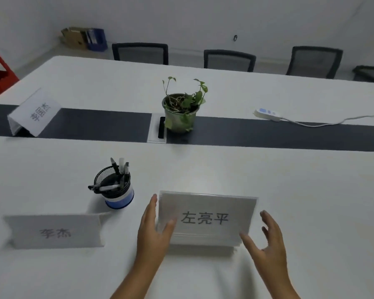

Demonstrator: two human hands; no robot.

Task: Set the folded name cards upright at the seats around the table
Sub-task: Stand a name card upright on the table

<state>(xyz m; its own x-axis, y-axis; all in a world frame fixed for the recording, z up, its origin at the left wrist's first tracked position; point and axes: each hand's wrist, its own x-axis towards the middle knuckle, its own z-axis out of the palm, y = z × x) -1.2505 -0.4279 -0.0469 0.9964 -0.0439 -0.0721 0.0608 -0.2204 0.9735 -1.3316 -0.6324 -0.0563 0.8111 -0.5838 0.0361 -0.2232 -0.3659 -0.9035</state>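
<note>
A white folded name card (207, 219) with black characters stands upright on the white table (289, 190), right in front of me. My left hand (154, 231) touches its left edge, fingers straight and thumb lying on the card's front. My right hand (268, 240) hovers just off its right edge with fingers spread, holding nothing. A second name card (54, 231) stands upright at the near left. A third card (34, 113) stands at the far left, on the table's dark centre strip.
A mesh pen holder (115, 188) with several pens stands behind and left of the middle card. A potted plant (181, 108) sits on the centre strip beside a cable hatch (157, 130). A white power strip (268, 114) lies at the right. Black chairs (229, 60) line the far side.
</note>
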